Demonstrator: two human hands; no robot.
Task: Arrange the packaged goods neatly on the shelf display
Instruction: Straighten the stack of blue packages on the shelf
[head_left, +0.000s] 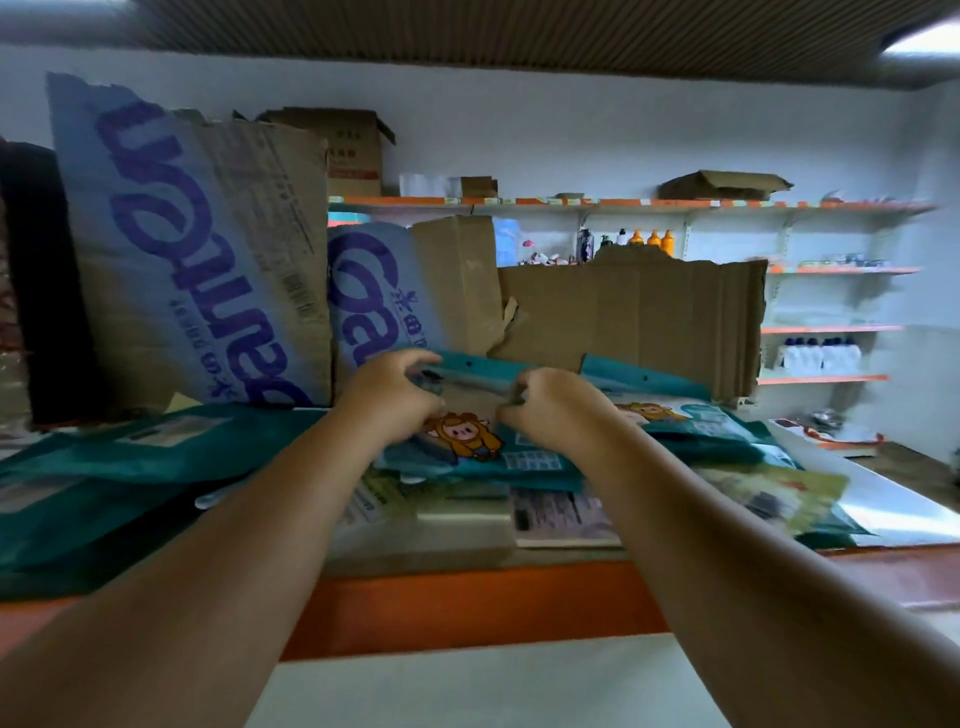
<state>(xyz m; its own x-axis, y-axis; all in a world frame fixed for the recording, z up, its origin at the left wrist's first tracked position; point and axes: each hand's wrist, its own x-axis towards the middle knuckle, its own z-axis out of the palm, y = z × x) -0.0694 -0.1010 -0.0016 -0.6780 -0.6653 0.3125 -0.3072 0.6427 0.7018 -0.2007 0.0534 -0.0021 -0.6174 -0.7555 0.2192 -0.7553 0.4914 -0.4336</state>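
Observation:
A teal packet with a cartoon figure (470, 441) lies on top of a loose pile on the orange-edged shelf (467, 608). My left hand (392, 395) grips its top edge at the left and my right hand (553, 408) grips the same edge at the right, fingers curled over it. A second teal packet (691, 415) lies just to the right, partly under it. More teal packets (130, 467) lie flat at the left. Paler flat packets (561, 514) sit beneath the held one.
Torn cardboard boxes with blue lettering (192, 244) stand behind the pile, and a brown cardboard sheet (639, 322) leans at the back. A yellow-green packet (779, 493) lies at the right. Distant wall shelves (831, 270) carry bottles.

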